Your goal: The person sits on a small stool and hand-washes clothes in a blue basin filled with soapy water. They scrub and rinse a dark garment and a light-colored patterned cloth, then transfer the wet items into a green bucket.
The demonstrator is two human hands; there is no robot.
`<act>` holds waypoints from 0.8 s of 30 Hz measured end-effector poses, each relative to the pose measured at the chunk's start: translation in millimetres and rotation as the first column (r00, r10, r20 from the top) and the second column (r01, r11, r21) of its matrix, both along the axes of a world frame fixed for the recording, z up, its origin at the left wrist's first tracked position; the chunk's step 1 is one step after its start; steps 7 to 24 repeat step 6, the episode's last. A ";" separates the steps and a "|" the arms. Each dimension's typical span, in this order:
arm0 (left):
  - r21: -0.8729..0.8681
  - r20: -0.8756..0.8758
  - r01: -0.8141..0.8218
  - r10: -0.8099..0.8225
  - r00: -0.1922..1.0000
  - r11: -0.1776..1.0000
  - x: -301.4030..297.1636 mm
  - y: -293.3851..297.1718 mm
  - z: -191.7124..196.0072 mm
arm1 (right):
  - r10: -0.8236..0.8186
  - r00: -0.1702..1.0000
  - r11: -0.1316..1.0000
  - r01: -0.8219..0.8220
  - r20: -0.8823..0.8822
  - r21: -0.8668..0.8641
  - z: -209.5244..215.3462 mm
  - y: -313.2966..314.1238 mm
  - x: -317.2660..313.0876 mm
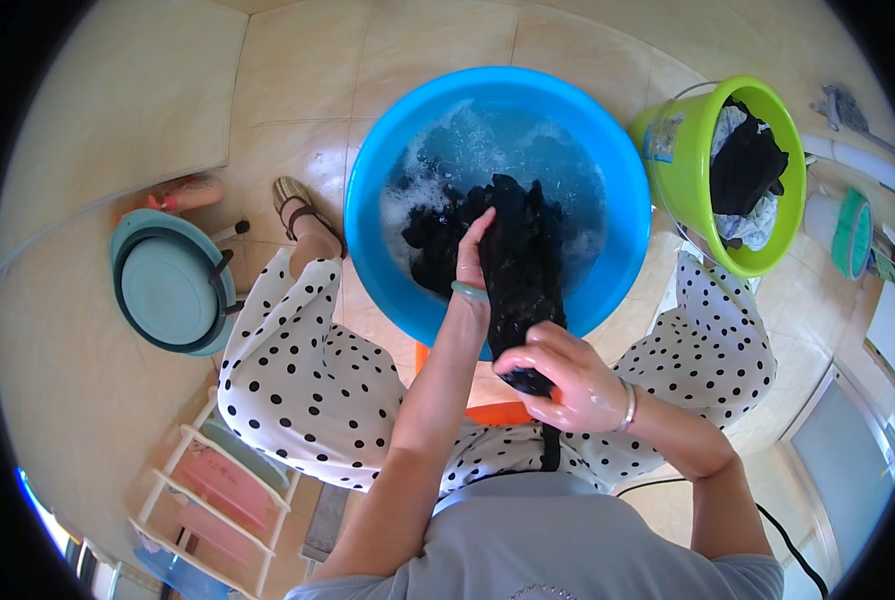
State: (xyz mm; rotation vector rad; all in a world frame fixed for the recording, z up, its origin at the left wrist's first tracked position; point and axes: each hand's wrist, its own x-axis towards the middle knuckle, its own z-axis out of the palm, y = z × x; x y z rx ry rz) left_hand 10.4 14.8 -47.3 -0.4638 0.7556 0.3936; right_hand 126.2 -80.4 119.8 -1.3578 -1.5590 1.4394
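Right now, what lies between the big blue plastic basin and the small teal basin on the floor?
In the head view, a sandalled foot and a polka-dot trouser leg lie between the blue plastic basin and the teal basin.

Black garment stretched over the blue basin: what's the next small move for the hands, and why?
Probably slide the left hand toward the right hand to rub the black garment. Both hands grip it taut above the soapy water in the blue basin, and much of it lies bunched in the suds.
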 end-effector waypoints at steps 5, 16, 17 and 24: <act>0.181 -0.150 0.005 0.022 0.989 0.984 -11.9 -24.5 -34.4 | -0.515 0.857 0.853 0.511 -0.021 -0.104 -5.9 11.3 51.1; 0.248 -0.106 0.007 0.020 0.994 0.969 -5.6 -23.0 -33.0 | -0.515 0.857 0.854 0.512 -0.016 -0.093 -2.8 10.3 53.2; 0.248 -0.106 0.007 0.020 0.994 0.969 -5.6 -23.0 -33.0 | -0.515 0.857 0.854 0.512 -0.016 -0.093 -2.8 10.3 53.2; 0.248 -0.106 0.007 0.020 0.994 0.969 -5.6 -23.0 -33.0 | -0.515 0.857 0.854 0.512 -0.016 -0.093 -2.8 10.3 53.2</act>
